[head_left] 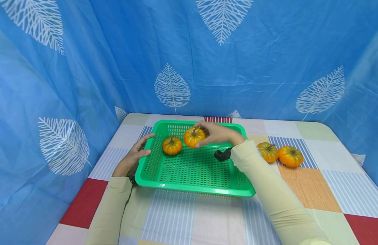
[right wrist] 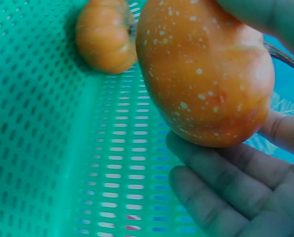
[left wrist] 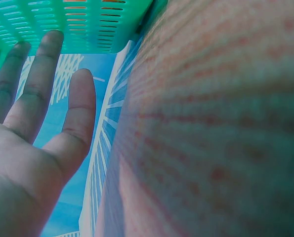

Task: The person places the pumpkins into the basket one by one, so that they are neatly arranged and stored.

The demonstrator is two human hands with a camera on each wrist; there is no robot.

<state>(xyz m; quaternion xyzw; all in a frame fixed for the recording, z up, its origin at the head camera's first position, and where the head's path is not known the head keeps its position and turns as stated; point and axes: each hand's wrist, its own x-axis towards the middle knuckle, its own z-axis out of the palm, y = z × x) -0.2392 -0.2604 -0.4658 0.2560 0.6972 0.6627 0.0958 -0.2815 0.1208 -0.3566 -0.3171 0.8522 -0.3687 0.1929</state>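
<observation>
A small orange pumpkin (head_left: 194,137) is gripped between the thumb and fingers of my right hand (head_left: 218,132), above the inside of a green plastic basket (head_left: 195,192). In the right wrist view the held pumpkin (right wrist: 206,74) shows its pale-speckled underside, with fingers curled beneath it. A second pumpkin (head_left: 172,145) sits in the basket's left part, beside the held one. My left hand (head_left: 135,154) is at the basket's left rim, fingers extended. From the left wrist view, its fingertips (left wrist: 52,37) overlap the slotted basket wall.
Two more pumpkins, one greenish-orange (head_left: 267,152) and one orange (head_left: 290,156), rest side by side on the table right of the basket, near my right sleeve (head_left: 268,190). A patchwork cloth (head_left: 213,217) covers the table. Blue leaf-print curtains (head_left: 238,78) hang behind and at the sides.
</observation>
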